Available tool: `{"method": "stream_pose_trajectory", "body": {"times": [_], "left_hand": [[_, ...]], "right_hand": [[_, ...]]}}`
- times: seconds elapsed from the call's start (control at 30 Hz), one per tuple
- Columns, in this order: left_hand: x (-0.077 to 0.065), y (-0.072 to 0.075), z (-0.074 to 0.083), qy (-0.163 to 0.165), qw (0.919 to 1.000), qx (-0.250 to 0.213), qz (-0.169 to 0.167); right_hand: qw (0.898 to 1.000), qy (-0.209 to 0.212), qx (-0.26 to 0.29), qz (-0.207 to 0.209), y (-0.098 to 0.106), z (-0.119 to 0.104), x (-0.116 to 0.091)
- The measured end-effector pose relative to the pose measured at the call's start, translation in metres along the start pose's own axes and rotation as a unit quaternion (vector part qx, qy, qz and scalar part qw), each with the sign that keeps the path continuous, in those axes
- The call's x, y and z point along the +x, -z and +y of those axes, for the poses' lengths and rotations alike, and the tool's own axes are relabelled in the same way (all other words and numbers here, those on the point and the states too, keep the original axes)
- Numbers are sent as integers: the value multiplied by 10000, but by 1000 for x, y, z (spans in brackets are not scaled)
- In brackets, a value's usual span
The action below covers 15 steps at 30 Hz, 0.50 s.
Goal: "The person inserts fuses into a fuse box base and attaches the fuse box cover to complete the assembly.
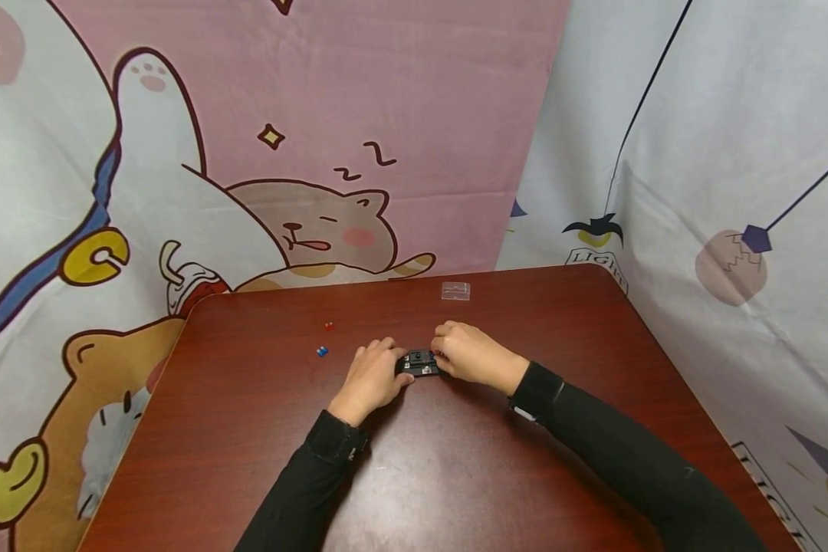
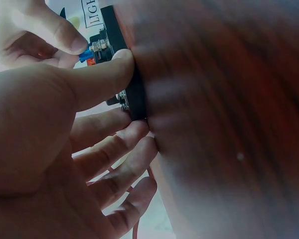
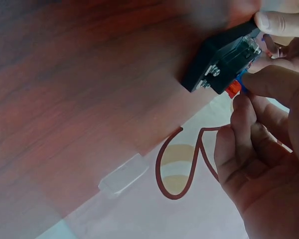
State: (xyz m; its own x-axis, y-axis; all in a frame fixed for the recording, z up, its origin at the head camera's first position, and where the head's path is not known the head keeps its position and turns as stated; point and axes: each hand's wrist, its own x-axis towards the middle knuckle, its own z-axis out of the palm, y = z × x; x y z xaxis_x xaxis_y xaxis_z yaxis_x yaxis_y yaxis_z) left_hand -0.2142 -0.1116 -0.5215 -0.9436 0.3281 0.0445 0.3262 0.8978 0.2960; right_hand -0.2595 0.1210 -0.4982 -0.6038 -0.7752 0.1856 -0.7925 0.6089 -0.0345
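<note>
A small black rectangular block (image 1: 421,368) with metal screw terminals rests on the brown table. My left hand (image 1: 371,376) grips its left end, thumb (image 2: 122,67) along the near edge and fingers at the far side. At the block's right end is my right hand (image 1: 474,354). Its thumb and forefinger pinch a small blue plastic piece (image 3: 241,79) against a terminal, and the fingertips hide most of it. Close beside that, a red plastic piece (image 3: 233,89) sits on the block.
To the left of the hands lie a small blue piece (image 1: 322,351) and a small red piece (image 1: 329,326), apart from each other. A clear plastic cover (image 1: 455,291) lies near the back edge of the table (image 1: 414,475). Printed cloth hangs behind and to the sides.
</note>
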Motion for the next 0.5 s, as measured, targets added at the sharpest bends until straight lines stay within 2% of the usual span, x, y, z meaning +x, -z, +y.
{"method": "stream_pose_trajectory", "body": {"times": [0.5], "left_hand": [[0,0,0,-29,10000,21,12]], "right_hand": [[9994,107,-329,79,0,-6,-1]]}}
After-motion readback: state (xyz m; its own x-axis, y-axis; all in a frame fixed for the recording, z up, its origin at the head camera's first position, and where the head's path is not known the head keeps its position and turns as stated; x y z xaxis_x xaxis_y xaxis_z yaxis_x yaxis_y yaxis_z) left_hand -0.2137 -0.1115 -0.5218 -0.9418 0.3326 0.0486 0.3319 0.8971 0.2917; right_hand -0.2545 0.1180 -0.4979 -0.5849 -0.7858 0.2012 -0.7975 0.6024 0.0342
